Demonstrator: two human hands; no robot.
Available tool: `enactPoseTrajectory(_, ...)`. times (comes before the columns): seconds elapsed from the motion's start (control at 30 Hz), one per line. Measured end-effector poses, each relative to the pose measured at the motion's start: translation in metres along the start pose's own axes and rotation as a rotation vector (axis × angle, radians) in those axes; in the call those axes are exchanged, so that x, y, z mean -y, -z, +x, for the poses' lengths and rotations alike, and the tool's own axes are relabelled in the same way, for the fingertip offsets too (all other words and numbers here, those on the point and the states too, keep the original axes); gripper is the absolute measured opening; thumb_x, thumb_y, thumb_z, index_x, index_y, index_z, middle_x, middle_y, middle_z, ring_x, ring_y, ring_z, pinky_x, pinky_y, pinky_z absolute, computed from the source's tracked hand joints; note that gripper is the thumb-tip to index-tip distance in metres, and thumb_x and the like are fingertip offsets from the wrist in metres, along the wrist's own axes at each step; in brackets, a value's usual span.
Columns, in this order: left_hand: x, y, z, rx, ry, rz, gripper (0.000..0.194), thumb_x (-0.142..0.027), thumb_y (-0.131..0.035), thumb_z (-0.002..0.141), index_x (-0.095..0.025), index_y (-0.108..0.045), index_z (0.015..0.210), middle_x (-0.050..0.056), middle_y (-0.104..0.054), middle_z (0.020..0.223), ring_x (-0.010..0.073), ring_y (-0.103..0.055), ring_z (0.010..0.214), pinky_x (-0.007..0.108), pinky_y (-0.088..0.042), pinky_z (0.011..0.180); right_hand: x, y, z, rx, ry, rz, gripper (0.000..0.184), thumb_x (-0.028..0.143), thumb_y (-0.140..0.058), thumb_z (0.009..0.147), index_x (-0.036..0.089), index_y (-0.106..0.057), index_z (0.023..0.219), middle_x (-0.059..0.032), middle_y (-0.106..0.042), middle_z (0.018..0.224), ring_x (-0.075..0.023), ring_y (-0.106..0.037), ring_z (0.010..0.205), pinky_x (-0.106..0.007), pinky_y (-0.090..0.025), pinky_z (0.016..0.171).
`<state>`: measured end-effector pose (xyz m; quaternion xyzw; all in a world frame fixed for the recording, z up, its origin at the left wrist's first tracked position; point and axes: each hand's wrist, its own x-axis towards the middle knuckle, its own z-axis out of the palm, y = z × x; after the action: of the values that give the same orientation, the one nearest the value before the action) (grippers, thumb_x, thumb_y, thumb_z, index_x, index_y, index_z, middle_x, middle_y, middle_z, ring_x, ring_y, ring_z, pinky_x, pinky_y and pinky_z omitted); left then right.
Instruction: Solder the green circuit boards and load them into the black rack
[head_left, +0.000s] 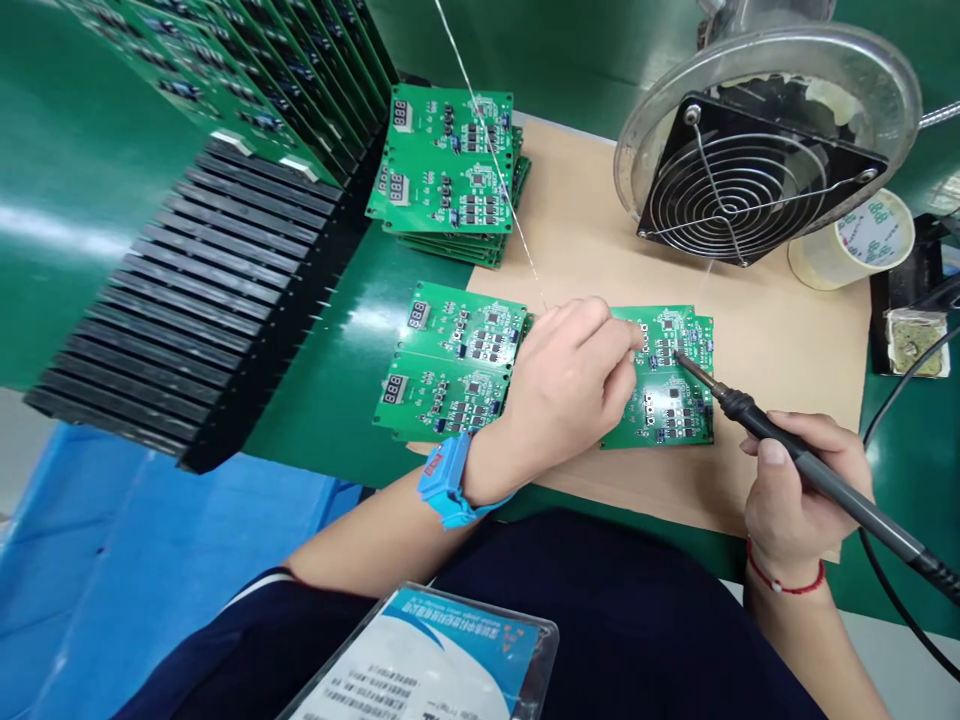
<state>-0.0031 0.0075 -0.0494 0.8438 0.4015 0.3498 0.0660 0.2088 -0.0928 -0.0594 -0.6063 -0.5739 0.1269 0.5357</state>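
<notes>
My right hand (pixel 806 485) is closed round the black grip of a soldering iron (pixel 780 432). The iron's tip touches or hovers just over the upper half of a green circuit board (pixel 660 400), which lies on another board. My left hand (pixel 566 375), with a blue wrist strap, covers the left part of that board, its fingers pinched together. A thin solder wire (pixel 495 165) comes down from above into this hand; the fingertips partly hide its end. Left of the hand sits a small pile of circuit boards (pixel 457 365) with digit displays.
A fan (pixel 727 190) in a clear round hood stands at the back right, beside a tape roll (pixel 855 240) and a sponge tray (pixel 916 340). Brown cardboard (pixel 577 200) covers the green table. Stacked boards (pixel 450 165) and a black slotted rack (pixel 195 290) holding upright boards stand left.
</notes>
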Motion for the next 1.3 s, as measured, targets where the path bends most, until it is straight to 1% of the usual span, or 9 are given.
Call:
enactPoseTrajectory(0.2,-0.0016,-0.0056,0.0004,-0.010,-0.061,0.076,0.020,-0.009,-0.048,0.096,-0.019,-0.065,0.089,0.003,-0.061,0.078,0.0183,-0.056,0.074,0.033,-0.044,0.067,0.0007,-0.0010,-0.0001,-0.001,-0.012,0.010,0.014,0.025,-0.070,0.089,0.021,-0.071,0.102,-0.0006,-0.067,0.083,-0.0150,-0.065,0.066,-0.030,-0.050,0.058)
enactPoseTrajectory(0.33,-0.0031,-0.0073,0.0005,-0.026,-0.088,0.081,0.021,-0.009,-0.049,0.097,-0.018,-0.065,0.089,0.002,-0.060,0.076,0.0181,-0.055,0.072,0.032,-0.044,0.066,-0.0006,-0.0019,-0.0014,-0.005,-0.001,0.012,0.016,0.024,-0.070,0.089,0.021,-0.070,0.104,0.0000,-0.068,0.083,-0.0140,-0.065,0.066,-0.030,-0.050,0.058)
enactPoseTrajectory(0.47,-0.0038,-0.0074,0.0000,-0.054,-0.084,0.068,0.020,-0.008,-0.049,0.096,-0.017,-0.065,0.089,0.003,-0.060,0.077,0.0186,-0.055,0.074,0.032,-0.045,0.067,-0.0006,-0.0022,-0.0011,-0.034,0.018,0.017,0.016,0.026,-0.070,0.088,0.022,-0.070,0.103,-0.0001,-0.067,0.082,-0.0150,-0.064,0.065,-0.031,-0.050,0.058)
enactPoseTrajectory(0.53,-0.0041,-0.0076,-0.0005,-0.049,-0.085,0.069,0.020,-0.008,-0.049,0.096,-0.018,-0.065,0.088,0.003,-0.061,0.077,0.0189,-0.055,0.074,0.032,-0.044,0.067,-0.0001,-0.0019,-0.0006,-0.041,0.031,0.019,0.015,0.026,-0.070,0.088,0.021,-0.070,0.103,0.0003,-0.065,0.079,-0.0154,-0.063,0.064,-0.031,-0.048,0.057)
enactPoseTrajectory(0.73,-0.0043,-0.0099,-0.0016,-0.015,-0.108,0.088,0.019,-0.009,-0.050,0.096,-0.018,-0.065,0.089,0.003,-0.060,0.078,0.0185,-0.053,0.073,0.033,-0.042,0.066,-0.0001,-0.0007,0.0002,-0.019,0.059,0.040,0.013,0.023,-0.069,0.088,0.021,-0.070,0.101,0.0007,-0.064,0.078,-0.0143,-0.061,0.062,-0.030,-0.046,0.055)
enactPoseTrajectory(0.97,-0.0029,-0.0104,-0.0008,-0.063,-0.111,0.086,0.019,-0.008,-0.050,0.096,-0.017,-0.065,0.090,0.002,-0.057,0.078,0.0178,-0.053,0.075,0.031,-0.042,0.068,-0.0038,0.0001,-0.0003,-0.008,0.079,0.048,0.015,0.021,-0.069,0.087,0.021,-0.071,0.102,0.0005,-0.066,0.081,-0.0140,-0.062,0.063,-0.030,-0.047,0.055)
enactPoseTrajectory(1.3,-0.0033,-0.0097,-0.0012,-0.056,-0.108,0.093,0.020,-0.009,-0.049,0.098,-0.015,-0.067,0.091,0.003,-0.058,0.078,0.0190,-0.052,0.075,0.032,-0.042,0.068,-0.0041,-0.0004,0.0004,-0.017,0.121,0.033,0.016,0.021,-0.068,0.087,0.020,-0.071,0.102,0.0002,-0.065,0.080,-0.0141,-0.061,0.063,-0.030,-0.047,0.056)
